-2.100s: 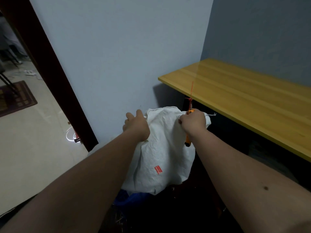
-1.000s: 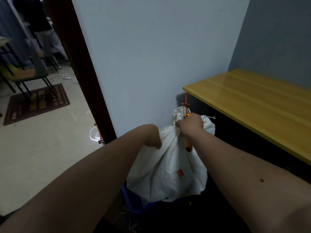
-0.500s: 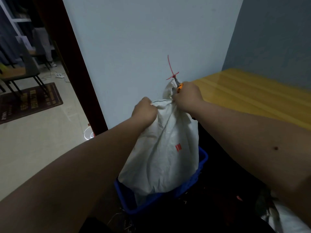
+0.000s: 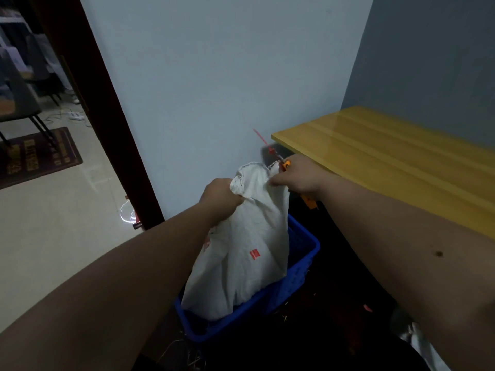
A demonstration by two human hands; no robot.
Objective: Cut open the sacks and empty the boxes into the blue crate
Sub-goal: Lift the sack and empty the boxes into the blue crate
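Note:
A white sack (image 4: 249,253) with a small red label hangs upside down, its lower end inside the blue crate (image 4: 302,266) on the floor. My left hand (image 4: 221,196) grips a bunched corner of the sack's upper end. My right hand (image 4: 297,178) grips the other corner together with an orange cutter (image 4: 308,202), whose handle sticks out below the fist. A red tie (image 4: 263,141) pokes up beside the right hand. The crate's contents are hidden by the sack.
A yellow wooden tabletop (image 4: 388,162) stands to the right, close to my right forearm. A pale wall is straight ahead, a dark door frame (image 4: 107,124) and doorway to the left. Another white sack (image 4: 420,344) lies at bottom right. Scraps litter the dark floor.
Both hands raised the sack higher over the crate about half a second ago, then came down a little. The crate has come into fuller view.

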